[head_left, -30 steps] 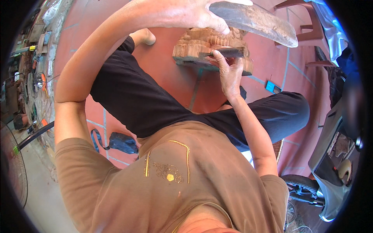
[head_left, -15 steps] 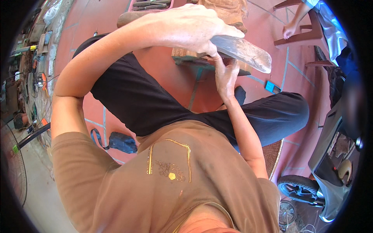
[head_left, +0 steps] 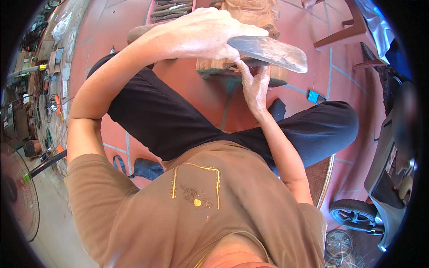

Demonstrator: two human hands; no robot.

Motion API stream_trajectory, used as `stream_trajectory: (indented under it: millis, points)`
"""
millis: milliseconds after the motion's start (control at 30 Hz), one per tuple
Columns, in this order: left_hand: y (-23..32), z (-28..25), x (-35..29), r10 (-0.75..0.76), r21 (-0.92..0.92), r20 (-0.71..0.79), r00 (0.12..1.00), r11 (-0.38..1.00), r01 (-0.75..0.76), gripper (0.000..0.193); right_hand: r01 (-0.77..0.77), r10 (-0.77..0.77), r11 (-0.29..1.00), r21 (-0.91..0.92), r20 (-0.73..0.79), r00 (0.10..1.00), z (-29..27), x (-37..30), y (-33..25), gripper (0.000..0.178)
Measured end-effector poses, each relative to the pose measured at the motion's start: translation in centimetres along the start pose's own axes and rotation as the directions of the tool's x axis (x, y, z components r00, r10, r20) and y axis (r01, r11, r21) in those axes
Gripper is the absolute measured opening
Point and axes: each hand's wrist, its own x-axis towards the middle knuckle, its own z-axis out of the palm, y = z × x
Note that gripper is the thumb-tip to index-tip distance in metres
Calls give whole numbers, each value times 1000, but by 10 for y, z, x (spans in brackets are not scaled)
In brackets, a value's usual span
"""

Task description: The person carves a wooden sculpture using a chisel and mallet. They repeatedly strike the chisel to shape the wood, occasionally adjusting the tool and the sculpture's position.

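Note:
My left hand (head_left: 201,35), its arm arched round from the left, is closed on a long flat slab (head_left: 279,52), smooth, grey and tan with a rounded far end, like a sharpening stone. Just below the slab, my right hand (head_left: 255,87) has thumb and fingers raised and pinched at a dark narrow piece (head_left: 253,62). The slab and fingers hide most of that piece, so its kind cannot be made out. Both hands work close together over the near edge of a carved wooden block (head_left: 254,15).
A pink basket (head_left: 194,6) of wooden-handled tools stands beyond my left arm. Near my right knee lies a blue phone (head_left: 316,96). A reddish-brown plastic chair (head_left: 339,33) stands far right, with part of another person's hand (head_left: 308,3). A fan (head_left: 20,192) and a motorbike wheel (head_left: 353,212) flank me.
The slab and both my hands have shifted slightly left and away from me. At the far right, the other person's hand has moved up almost out of view. The view has tilted a little.

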Motion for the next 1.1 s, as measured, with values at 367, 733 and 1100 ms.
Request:
stream_trajectory:
  millis: [367, 733, 1100]
  points:
    - [45, -36, 19, -185, -378, 166, 969, 895, 236, 69, 68, -66, 996, -53, 28, 997, -1, 0, 24, 24]
    - [62, -81, 31, 26, 94, 168, 985, 995, -42, 62, -12, 13, 1000, 25, -36, 999, -3, 2, 8, 29]
    - [96, -75, 73, -494, 60, 341, 800, 860, 506, 70, -8, 4, 998, -56, -67, 998, -9, 7, 18, 30]
